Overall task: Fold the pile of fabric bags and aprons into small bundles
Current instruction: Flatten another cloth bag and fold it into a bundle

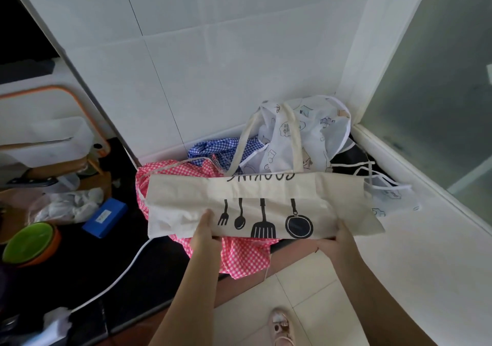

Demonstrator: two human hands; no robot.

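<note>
**Head view: folded cream tote bag (266, 191) held over the fabric pile (279, 143)**

The cream tote bag is folded into a long flat band and held level just above the near edge of the pile. The left hand (206, 230) grips its near edge left of centre and the right hand (343, 235) grips it near the right end. On each hand only the thumb shows, lying on top of the cloth. The fingers are hidden underneath, so how far they curl cannot be seen.

The bag's print shows a fork, a spoon, a spatula and a pan. The black lettering above them is upside down and half swallowed by the fold, so it cannot be read in full. The two handles arch away over the pile.

The pile sits in the corner of the dark tabletop (80, 273) against the white wall. A pink checked cloth (186, 172) lies under the bag and hangs over the front edge. Behind it are a blue checked cloth (213, 148) and a white printed cloth (300, 132). A dark piece with white cords (356, 159) is mostly covered.

To the left are a blue box (105, 216), a white cable (119, 279) and a crumpled plastic bag (72, 204). A green bowl (29, 239) sits nested in an orange one. The things beyond are dim and hard to identify.
</note>
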